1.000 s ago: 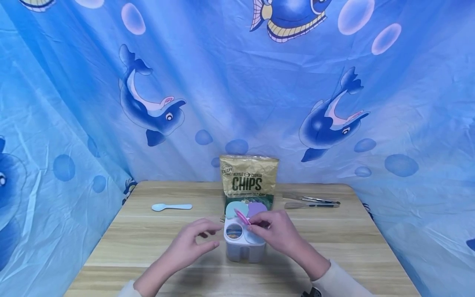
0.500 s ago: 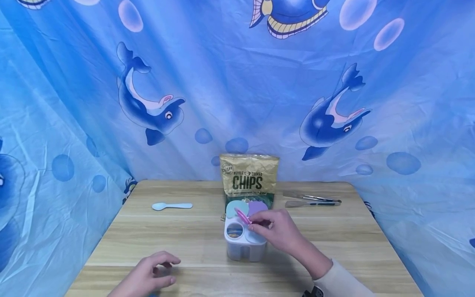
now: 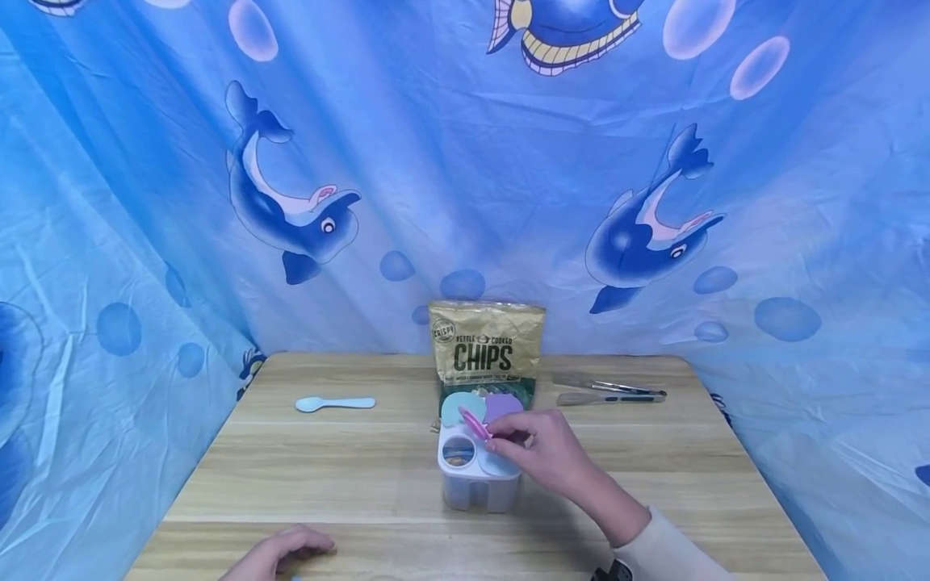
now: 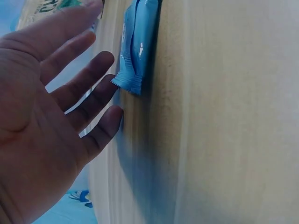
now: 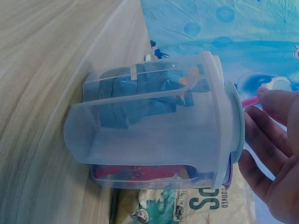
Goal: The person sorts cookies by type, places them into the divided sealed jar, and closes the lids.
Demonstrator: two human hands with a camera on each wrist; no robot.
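My right hand (image 3: 548,448) pinches the edge of a pink lid (image 3: 475,424), tilted up over a clear box (image 3: 479,492) with a white top. One round opening (image 3: 458,452) in that top is uncovered. In the right wrist view, blue packets (image 5: 140,93) fill one compartment, and a red packet (image 5: 140,171) lies in another. My left hand (image 3: 272,555) is low at the table's front edge. Seen from the left wrist, its fingers (image 4: 86,109) are spread beside a blue wrapped packet (image 4: 138,46); whether a fingertip touches its crimped end, I cannot tell.
A gold and green chips bag (image 3: 487,347) stands behind the box. To the left lies a light blue spoon (image 3: 336,404), to the right metal tongs (image 3: 610,395). A blue sea-print curtain (image 3: 465,161) hangs behind the wooden table (image 3: 327,468).
My left hand has drawn back from beside the box, toward the table's front left. The right hand keeps the pink lid in the same place.
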